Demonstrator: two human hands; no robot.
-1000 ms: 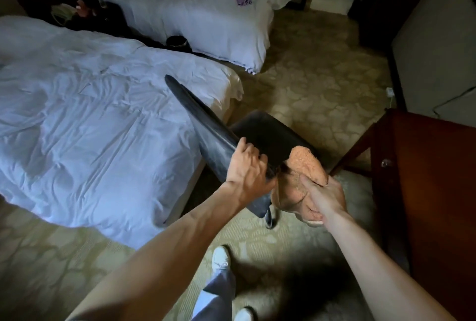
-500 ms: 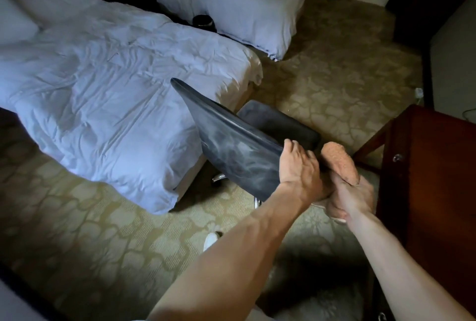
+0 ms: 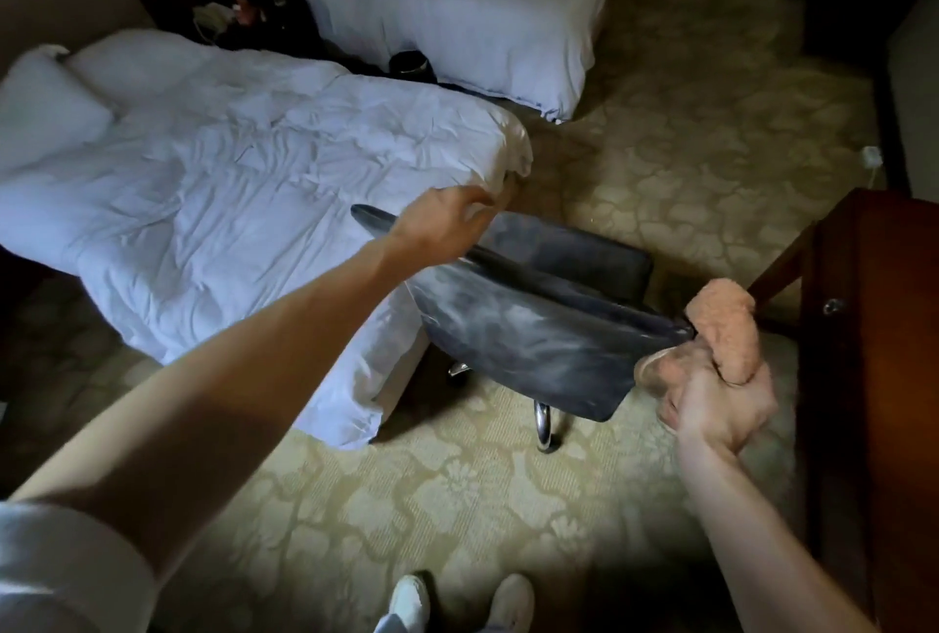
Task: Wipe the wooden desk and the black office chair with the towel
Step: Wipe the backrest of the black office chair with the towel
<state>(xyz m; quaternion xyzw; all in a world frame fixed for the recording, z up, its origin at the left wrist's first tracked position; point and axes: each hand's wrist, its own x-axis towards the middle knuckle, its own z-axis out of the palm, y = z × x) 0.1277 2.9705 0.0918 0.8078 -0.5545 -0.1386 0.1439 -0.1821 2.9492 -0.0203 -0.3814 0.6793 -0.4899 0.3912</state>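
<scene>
Dim hotel room, patterned carpet [image 3: 686, 175], white bed [image 3: 228, 185] at left. Clenched in the right hand [image 3: 721, 399]: the bunched peach towel [image 3: 726, 327], pressed to the right end of the black office chair [image 3: 533, 343] along its backrest top. Left hand [image 3: 442, 231] loosely spread over the other end, contact unclear through blur. Mid chair-wipe, probably; next, steady the swivelling back and drag the cloth along. Just right, the wooden desk [image 3: 884, 378].

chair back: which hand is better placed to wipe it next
Right. The right hand grips the towel at the side edge of the chair; the left hand is bare, fingers loose, near its top edge.
</scene>
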